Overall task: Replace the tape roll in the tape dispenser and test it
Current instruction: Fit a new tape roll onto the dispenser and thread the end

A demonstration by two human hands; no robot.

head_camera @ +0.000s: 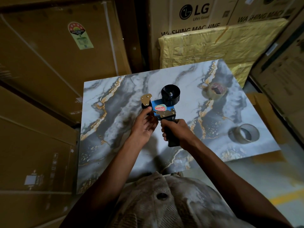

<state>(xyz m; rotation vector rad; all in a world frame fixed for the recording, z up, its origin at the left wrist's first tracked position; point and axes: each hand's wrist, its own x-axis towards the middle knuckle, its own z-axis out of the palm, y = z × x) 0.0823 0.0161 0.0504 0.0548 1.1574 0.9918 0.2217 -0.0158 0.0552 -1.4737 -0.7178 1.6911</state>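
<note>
- One marbled table point(125, 145) carries two tape rolls at right: far roll point(213, 92), near roll point(244, 133).
- Tape dispenser point(162, 106), spool bare, held above table centre.
- Right hand point(175, 130): grip clenched round dispenser handle.
- Left hand point(144, 124): fingers relaxed, thumb touching dispenser's front roller.

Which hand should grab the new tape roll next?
Left, probably. The right hand grips the dispenser handle, while the left hand only touches its front. But the tape roll lies to the right.
</note>
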